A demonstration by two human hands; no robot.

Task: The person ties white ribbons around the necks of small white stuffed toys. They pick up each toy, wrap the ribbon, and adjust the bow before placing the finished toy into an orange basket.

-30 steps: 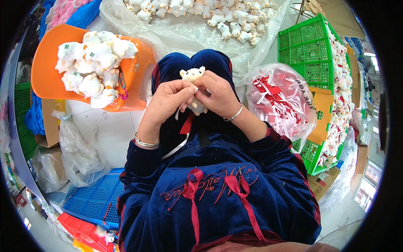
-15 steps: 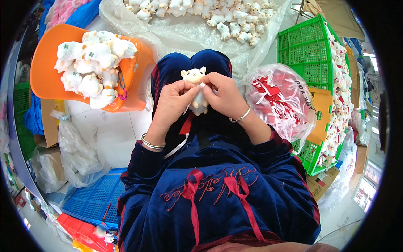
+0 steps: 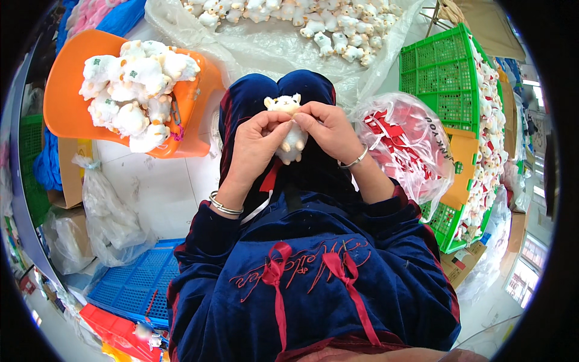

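A small plush toy (image 3: 292, 142) with a cream head, round ears and a pale grey-white body rests upright on my lap, facing up. My left hand (image 3: 256, 142) closes on it from the left, thumb and forefinger pinched at the neck. From the other side my right hand (image 3: 330, 130) pinches at the same spot, its fingertips almost meeting the left ones. Whatever small piece lies between the fingertips is hidden. A red strip (image 3: 269, 179) and a thin white strip (image 3: 258, 208) lie on my lap below my left hand.
An orange chair (image 3: 66, 84) at left bears a heap of white plush toys (image 3: 136, 81) and small scissors (image 3: 175, 111). At right stand a clear bag of red and white strips (image 3: 395, 142) and a green crate (image 3: 431, 72). More toys lie on plastic sheeting (image 3: 259, 51) ahead.
Both hands and the toy have shifted slightly right. The white bit that showed at my right fingertips is now covered, and the fingertips have drawn in at the neck.
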